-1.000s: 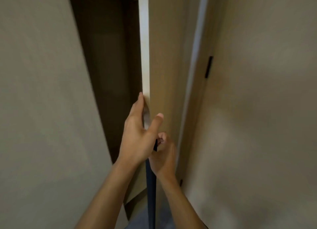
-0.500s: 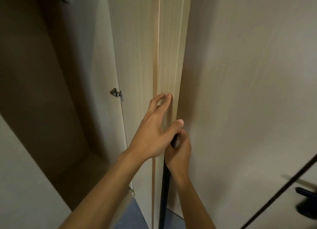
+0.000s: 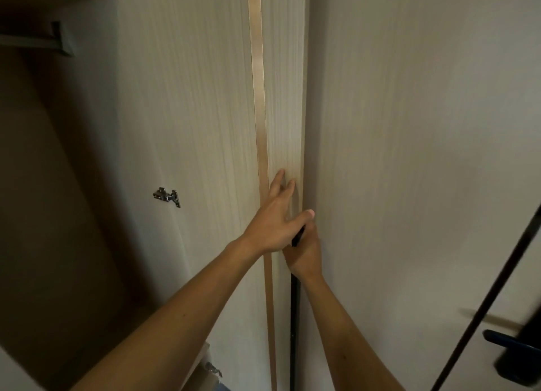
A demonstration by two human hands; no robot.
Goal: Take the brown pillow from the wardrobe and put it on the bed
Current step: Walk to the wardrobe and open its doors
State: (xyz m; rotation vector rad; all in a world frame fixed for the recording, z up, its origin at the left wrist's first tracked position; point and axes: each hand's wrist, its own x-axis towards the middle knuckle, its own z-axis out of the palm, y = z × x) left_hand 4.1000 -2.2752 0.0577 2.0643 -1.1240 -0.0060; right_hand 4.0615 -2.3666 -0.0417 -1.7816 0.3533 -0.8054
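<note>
A pale wardrobe door (image 3: 205, 127) is steadied by the left hand (image 3: 273, 226), fingers loosely spread flat on the panel, while the right hand (image 3: 304, 251) is curled around a black edge handle (image 3: 295, 302). The brown pillow is nowhere visible (the open compartment looks bare); fingers could be pinched if the door swings.
</note>
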